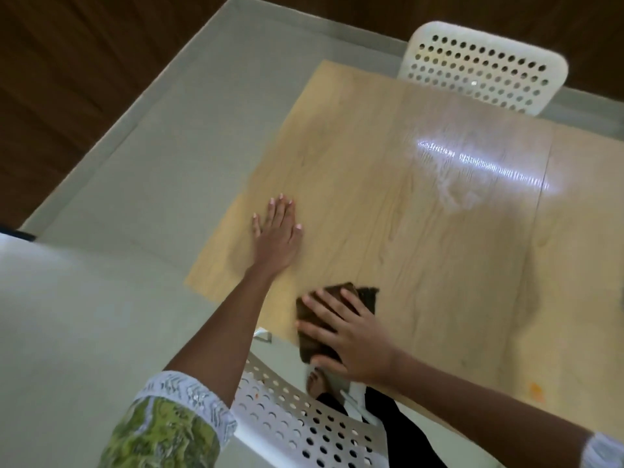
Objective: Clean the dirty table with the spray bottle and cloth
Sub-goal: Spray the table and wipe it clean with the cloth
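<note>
Our right hand [351, 336] presses brown cloth [320, 319] flat at surface [422, 231] near edge; our left hand [277, 234] rests flat, fingers straight.

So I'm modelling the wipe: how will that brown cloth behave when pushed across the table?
The brown cloth looks soft and folded under the right hand, so probably floppy and apt to bunch. The table is glossy, so it likely slides easily.

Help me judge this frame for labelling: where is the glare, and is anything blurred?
Head view: a bright streak of glare crosses the far right of the table; the cloth under the right hand looks softly blurred; wide-angle distortion tilts the edges.
</note>
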